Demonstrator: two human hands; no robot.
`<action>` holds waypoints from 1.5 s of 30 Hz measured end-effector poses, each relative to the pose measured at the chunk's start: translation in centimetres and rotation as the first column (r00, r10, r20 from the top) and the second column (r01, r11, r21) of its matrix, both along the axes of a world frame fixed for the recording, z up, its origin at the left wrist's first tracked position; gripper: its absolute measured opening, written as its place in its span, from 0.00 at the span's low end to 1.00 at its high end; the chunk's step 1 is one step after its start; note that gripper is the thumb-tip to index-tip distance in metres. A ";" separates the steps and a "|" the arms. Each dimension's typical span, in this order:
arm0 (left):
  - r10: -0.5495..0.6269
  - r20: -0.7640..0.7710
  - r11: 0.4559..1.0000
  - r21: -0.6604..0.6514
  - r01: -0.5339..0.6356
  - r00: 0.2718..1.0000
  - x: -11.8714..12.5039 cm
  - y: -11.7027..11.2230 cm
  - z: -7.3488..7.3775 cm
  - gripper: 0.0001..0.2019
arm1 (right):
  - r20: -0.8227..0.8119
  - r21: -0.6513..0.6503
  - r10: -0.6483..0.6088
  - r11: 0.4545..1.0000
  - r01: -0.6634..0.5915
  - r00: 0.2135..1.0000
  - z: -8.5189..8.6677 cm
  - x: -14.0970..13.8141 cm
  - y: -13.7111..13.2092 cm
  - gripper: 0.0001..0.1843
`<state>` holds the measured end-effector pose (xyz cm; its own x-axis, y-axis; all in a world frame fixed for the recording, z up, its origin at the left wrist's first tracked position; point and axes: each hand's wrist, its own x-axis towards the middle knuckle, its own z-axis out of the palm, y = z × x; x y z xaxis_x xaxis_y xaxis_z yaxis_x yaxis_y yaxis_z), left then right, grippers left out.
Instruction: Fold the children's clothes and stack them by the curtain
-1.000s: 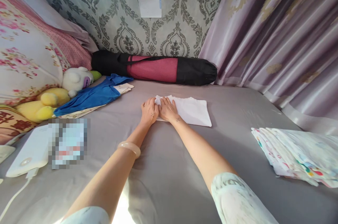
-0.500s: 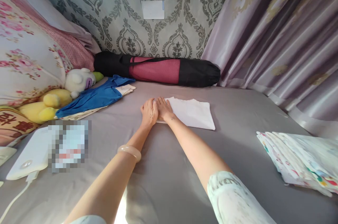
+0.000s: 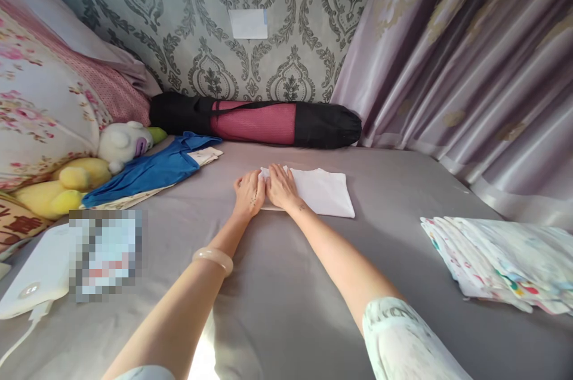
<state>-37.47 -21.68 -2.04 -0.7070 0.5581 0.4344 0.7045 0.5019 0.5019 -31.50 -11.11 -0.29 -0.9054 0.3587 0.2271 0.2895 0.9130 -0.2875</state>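
A folded white cloth (image 3: 326, 192) lies flat on the grey bed sheet, its long side running left to right. My left hand (image 3: 249, 192) is at the cloth's left end, fingers bent and drawn together on the edge; the fingertips are partly hidden. Right beside it, my right hand (image 3: 281, 186) rests palm down on the cloth with its fingers stretched forward. Both hands cover the left part of the cloth. A pale bangle (image 3: 213, 259) circles my left forearm.
Folded patterned cloths (image 3: 496, 260) lie at the right. To the left are a blue garment (image 3: 156, 162), plush toys (image 3: 123, 144) and a white power bank (image 3: 40, 269) with a cable. A black and pink rolled bag (image 3: 253, 123) lies along the wall, near the curtain (image 3: 403, 58).
My right hand has shifted slightly off my left hand, so the two now sit side by side on the cloth. The view has turned a little to the right.
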 end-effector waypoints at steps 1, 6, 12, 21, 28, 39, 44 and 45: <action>-0.028 -0.034 0.999 -0.017 0.028 0.999 0.1 0.0 -0.1 0.22 | 0.017 0.008 -0.001 1.000 0.001 1.000 0.1 0.8 0.3 0.28; -0.198 -0.125 0.970 -0.171 0.175 0.972 0.3 0.0 -0.4 0.22 | 0.142 0.012 0.040 0.999 -0.042 0.989 0.1 4.4 1.8 0.31; -0.266 -0.113 0.923 -0.316 0.219 0.957 0.0 0.3 -1.0 0.23 | 0.141 0.051 0.044 0.997 -0.052 0.989 -1.0 5.4 2.0 0.31; -0.255 -0.096 0.890 -0.413 0.195 0.962 0.1 0.4 -0.9 0.25 | 0.169 -0.033 0.024 0.999 -0.019 0.985 -0.5 4.9 4.0 0.30; -0.247 -0.087 0.884 -0.428 0.188 0.965 0.0 0.5 -0.9 0.28 | 0.178 -0.005 -0.083 0.996 0.086 0.980 -1.1 4.7 5.6 0.31; -0.246 -0.082 0.887 -0.421 0.190 0.966 -0.2 0.5 -1.1 0.29 | 0.100 0.070 -0.397 0.918 0.391 0.912 -0.8 7.3 8.5 0.33; -0.247 -0.080 0.884 -0.426 0.191 0.966 -0.3 0.5 -1.3 0.29 | 0.215 0.034 -0.398 0.916 0.400 0.892 -1.8 8.4 9.4 0.34; -0.246 -0.076 0.882 -0.430 0.191 0.966 -0.3 0.5 -1.3 0.29 | 0.221 0.025 -0.391 0.918 0.395 0.894 -1.8 8.4 9.5 0.34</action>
<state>-37.75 -21.23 -3.39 -0.5021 0.8403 0.2043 0.8629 0.4713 0.1824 -23.06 -1.60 -2.08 -0.7156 0.6978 0.0308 0.6807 0.7065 -0.1934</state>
